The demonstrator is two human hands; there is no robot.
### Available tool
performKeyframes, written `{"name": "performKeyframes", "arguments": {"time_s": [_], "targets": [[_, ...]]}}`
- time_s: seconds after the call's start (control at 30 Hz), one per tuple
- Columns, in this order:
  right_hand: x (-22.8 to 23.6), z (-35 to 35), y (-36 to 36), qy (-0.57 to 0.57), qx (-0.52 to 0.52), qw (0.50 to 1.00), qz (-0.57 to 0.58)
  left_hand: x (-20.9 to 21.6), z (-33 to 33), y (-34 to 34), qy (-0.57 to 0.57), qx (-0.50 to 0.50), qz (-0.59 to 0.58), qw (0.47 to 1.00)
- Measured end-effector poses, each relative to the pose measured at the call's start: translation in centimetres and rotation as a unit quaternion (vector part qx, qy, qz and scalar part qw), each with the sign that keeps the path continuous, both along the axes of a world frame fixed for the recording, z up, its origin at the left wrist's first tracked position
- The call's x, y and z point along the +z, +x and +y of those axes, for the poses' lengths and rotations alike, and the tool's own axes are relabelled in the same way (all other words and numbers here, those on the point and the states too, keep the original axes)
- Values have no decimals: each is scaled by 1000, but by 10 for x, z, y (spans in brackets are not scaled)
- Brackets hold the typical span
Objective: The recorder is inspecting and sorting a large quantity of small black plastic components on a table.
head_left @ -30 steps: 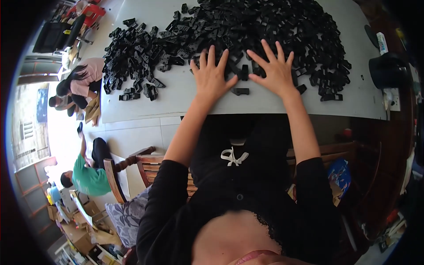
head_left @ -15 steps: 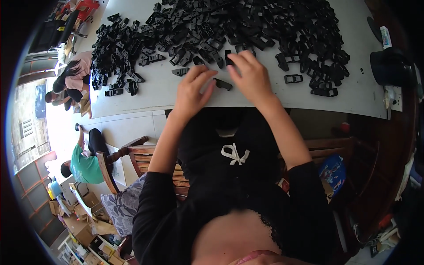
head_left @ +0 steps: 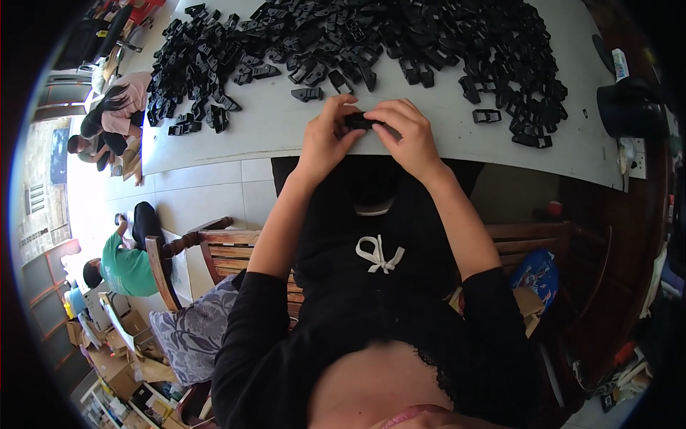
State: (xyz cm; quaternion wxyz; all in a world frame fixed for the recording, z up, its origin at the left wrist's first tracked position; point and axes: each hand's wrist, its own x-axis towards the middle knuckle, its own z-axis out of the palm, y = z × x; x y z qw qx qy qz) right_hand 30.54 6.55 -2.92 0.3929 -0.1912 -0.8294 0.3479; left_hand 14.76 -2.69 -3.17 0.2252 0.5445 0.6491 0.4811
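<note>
Both hands (head_left: 324,143) over bare table edge (head_left: 214,161)

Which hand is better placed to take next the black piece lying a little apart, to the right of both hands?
Probably the right hand: it is nearer to that piece, with bare table between; the left hand is farther. Both hands hold another black part, though.

I see a pile of parts (head_left: 343,32) across the far side of the counter (head_left: 236,139), one part (head_left: 359,121) between the fingers (head_left: 391,114) by its near edge, a cushion (head_left: 196,336) near left, a bag (head_left: 536,277) near right.
</note>
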Motion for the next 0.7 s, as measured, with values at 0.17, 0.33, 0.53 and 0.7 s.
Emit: {"name": "performKeyframes", "arguments": {"time_s": [0.17, 0.33, 0.53, 0.7], "targets": [[0, -6, -7, 72, -7, 997, -22, 1, 1, -2, -7, -37, 22, 999], [-9, -14, -3, 204, -37, 977, -58, 0, -1, -4, 0, -43, 23, 999], [-2, 4, -1, 113, -2, 993, -31, 0, -14, 5, 11, -34, 19, 999], [11, 24, -53, 17, -98, 994, -43, 8, -48, 10, 35, -49, 64, 996]]}}
